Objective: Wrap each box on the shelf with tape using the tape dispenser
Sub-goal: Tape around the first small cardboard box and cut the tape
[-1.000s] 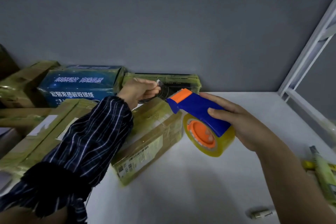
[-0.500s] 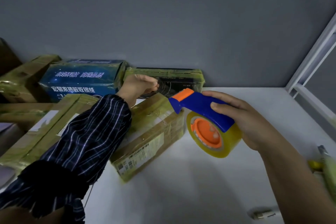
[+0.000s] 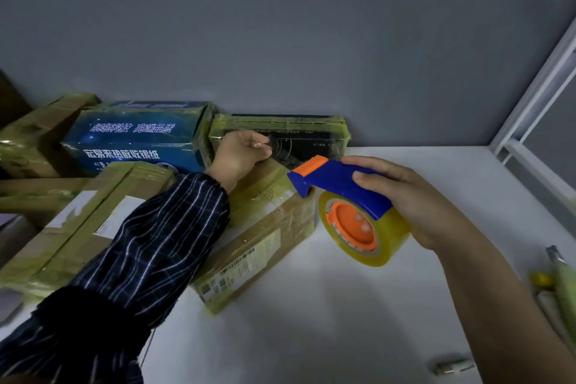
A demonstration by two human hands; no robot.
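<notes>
dispenser (image 3: 339, 181): blue, orange tip and hub
tape (image 3: 394, 243): clear yellow
sleeve (image 3: 149, 243): navy, pale checks
blue box (image 3: 137, 134): white lettering
rear box (image 3: 308, 142): black, perhaps, under yellowish film
shelf (image 3: 343, 321): white
wall (image 3: 280, 40): grey

Blue box (image 3: 137, 137): "宏易来热敏收银纸", above it "高端品质".
Black box (image 3: 314, 142): "HEALTHIER YOU" (small, faint).
Brown box (image 3: 268, 227): barcode sticker, digits unreadable.
</notes>
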